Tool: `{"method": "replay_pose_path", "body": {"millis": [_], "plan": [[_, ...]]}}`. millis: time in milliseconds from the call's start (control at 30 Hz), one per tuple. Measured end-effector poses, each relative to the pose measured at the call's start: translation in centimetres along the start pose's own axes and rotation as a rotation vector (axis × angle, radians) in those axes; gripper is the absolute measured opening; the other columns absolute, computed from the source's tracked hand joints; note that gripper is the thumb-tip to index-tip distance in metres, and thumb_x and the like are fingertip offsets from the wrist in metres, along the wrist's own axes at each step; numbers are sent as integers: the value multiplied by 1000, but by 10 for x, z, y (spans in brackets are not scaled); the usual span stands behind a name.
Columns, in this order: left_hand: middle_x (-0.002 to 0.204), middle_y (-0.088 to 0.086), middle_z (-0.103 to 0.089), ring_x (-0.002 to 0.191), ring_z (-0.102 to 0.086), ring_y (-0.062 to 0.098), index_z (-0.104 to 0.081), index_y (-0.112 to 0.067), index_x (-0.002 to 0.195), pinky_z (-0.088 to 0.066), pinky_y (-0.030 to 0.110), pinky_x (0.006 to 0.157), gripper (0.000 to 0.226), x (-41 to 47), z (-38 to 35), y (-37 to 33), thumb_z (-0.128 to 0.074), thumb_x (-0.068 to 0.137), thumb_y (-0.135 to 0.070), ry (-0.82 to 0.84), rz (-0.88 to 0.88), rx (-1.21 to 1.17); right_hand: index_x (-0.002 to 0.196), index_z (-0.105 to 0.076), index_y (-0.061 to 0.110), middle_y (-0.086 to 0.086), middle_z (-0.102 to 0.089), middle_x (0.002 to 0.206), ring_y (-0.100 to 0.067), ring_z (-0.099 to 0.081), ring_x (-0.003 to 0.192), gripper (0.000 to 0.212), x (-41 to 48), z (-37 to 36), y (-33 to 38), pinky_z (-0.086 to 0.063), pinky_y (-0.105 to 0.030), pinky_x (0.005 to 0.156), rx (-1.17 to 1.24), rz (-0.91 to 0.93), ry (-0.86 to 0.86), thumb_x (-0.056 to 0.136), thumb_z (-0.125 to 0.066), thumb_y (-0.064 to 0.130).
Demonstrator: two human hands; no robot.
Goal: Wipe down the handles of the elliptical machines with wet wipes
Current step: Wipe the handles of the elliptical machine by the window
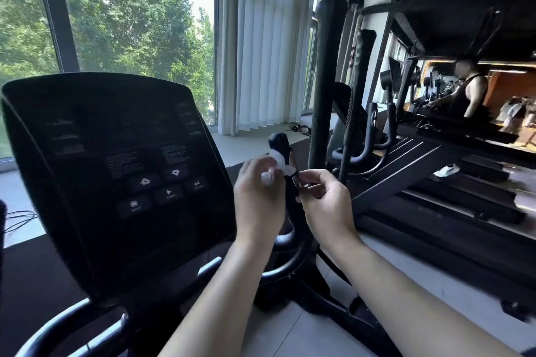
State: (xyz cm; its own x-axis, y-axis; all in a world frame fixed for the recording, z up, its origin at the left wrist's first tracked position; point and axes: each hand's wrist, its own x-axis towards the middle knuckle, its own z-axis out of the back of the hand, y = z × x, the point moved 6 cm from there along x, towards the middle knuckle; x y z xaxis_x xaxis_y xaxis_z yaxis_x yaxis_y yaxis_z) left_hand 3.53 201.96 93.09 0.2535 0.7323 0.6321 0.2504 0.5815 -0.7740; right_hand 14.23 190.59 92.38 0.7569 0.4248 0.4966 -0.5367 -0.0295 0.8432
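A short black handle (279, 142) of the elliptical rises just right of the console. A white wet wipe (278, 162) is bunched against the handle below its rounded top. My left hand (258, 197) holds the wipe, fingers curled round it on the handle's left side. My right hand (324, 203) is on the handle's right side, thumb and forefinger pinching at the handle beside the wipe's end. The lower part of the handle is hidden behind both hands.
The dark console (121, 171) fills the left. Tall black arm handles (326, 81) stand behind to the right. More machines (435, 182) line the right side, with a crumpled white wipe (448, 170) lying on one. A person (470, 95) is at far right. Windows and curtains are behind.
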Motion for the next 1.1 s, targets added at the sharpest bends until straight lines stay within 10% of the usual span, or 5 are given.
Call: {"method": "replay_pose_path", "body": {"millis": [233,367,567,900,1100], "plan": [[87,-3,-71,78,-70,20,-65,-29,84,-59,46,74,18,-41,-16,60,-67,84,-11,208,78,70,97,-75,29,2,-77,93,-7,-72,74,38,0,8,6,-54,-18,73,-35,46,45,93,-59,-5],[87,4,-71,78,-70,28,-69,-31,94,-59,53,71,18,-41,-16,61,-66,90,-14,105,129,-68,96,-77,32,4,-77,95,-8,-71,79,41,-3,10,1,-58,-28,78,-39,49,42,91,-60,-5],[87,-9,-63,76,-64,5,-75,-16,89,-48,14,71,17,-65,-17,67,-69,93,-1,164,23,21,99,-77,26,5,-78,97,-13,-74,91,34,-16,10,-24,-60,-41,90,-56,-8,19,92,-61,-3],[93,-9,-63,89,-60,-2,-69,-11,94,-41,5,77,14,-66,-15,63,-69,89,3,95,16,46,99,-78,25,9,-78,98,-6,-72,95,32,-21,11,-33,-58,-33,94,-96,-31,23,94,-61,-1],[92,3,-66,89,-62,21,-70,-11,84,-44,25,78,13,-95,-33,99,-62,92,-17,576,23,439,101,-78,24,7,-79,96,-11,-74,94,34,-22,10,-40,-59,-39,94,-110,-53,9,92,-60,-4]]}}
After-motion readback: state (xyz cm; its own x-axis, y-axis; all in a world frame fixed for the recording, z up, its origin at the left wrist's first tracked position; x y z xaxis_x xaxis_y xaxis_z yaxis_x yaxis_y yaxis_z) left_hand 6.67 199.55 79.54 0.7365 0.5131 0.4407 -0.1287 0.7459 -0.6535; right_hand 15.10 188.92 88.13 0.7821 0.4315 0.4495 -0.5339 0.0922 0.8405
